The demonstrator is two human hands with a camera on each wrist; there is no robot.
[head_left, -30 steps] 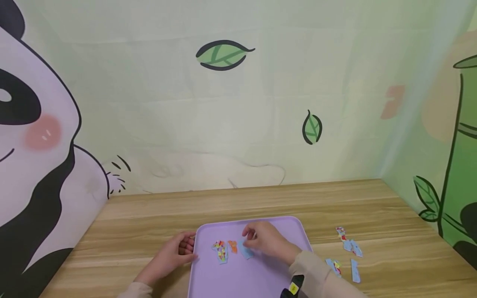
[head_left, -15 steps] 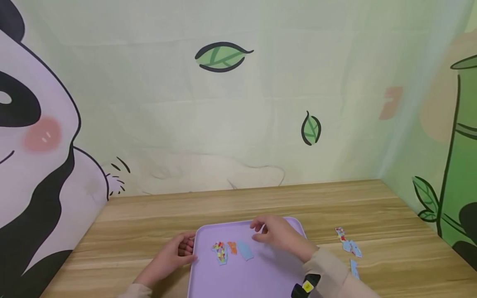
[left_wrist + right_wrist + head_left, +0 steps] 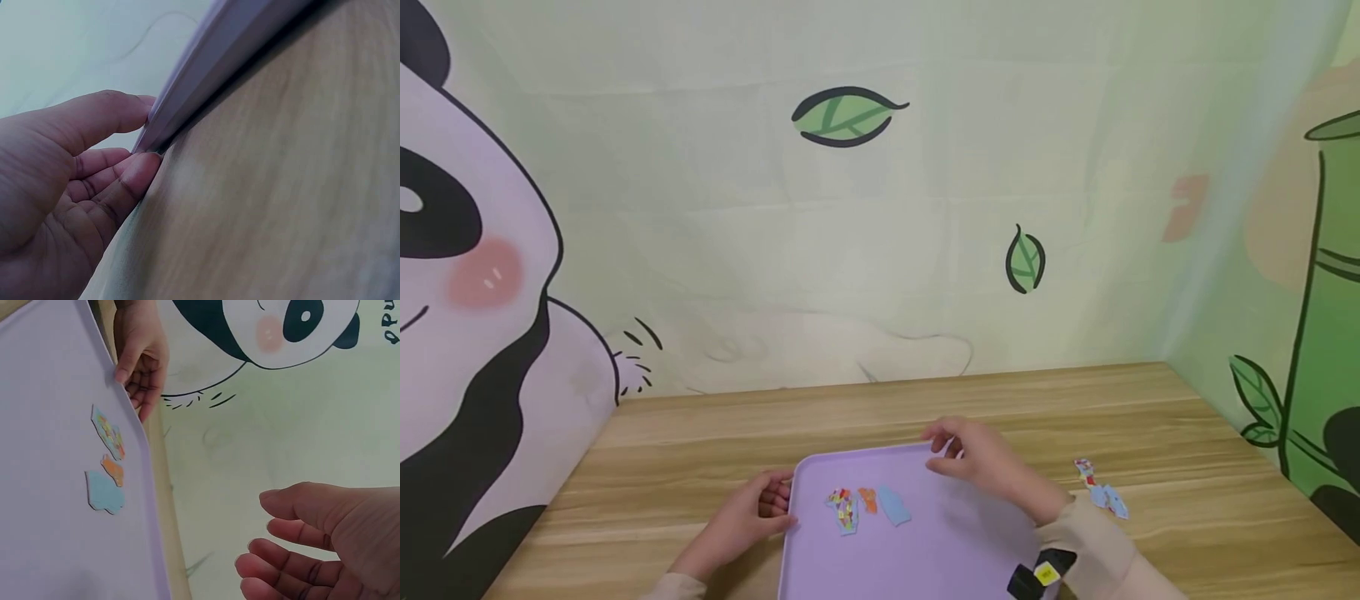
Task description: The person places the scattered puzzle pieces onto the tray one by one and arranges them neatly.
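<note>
Here, the plain blue piece [image 3: 894, 506] slants lengthwise, its near end rightward.

Purple tray [image 3: 910, 571]: near edge cut off, head view; right rim partly behind right hand [image 3: 977, 460] and sleeve [image 3: 1101, 542] | Loose pieces [image 3: 1099, 497]: print too small to tell | Tabletop [image 3: 294, 156]: grain blurred, left wrist view | Painted panda [image 3: 482, 350]: cut off left

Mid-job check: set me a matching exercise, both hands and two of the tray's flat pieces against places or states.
1 left hand
2 right hand
3 plain light-blue flat piece on the rectangular purple tray
4 small orange flat piece there

A middle of the tray's row
B holding nothing
C right end of that row, head view
D touching the tray's left rim

Pairs: 1-D, 2-B, 3-C, 4-A
</note>
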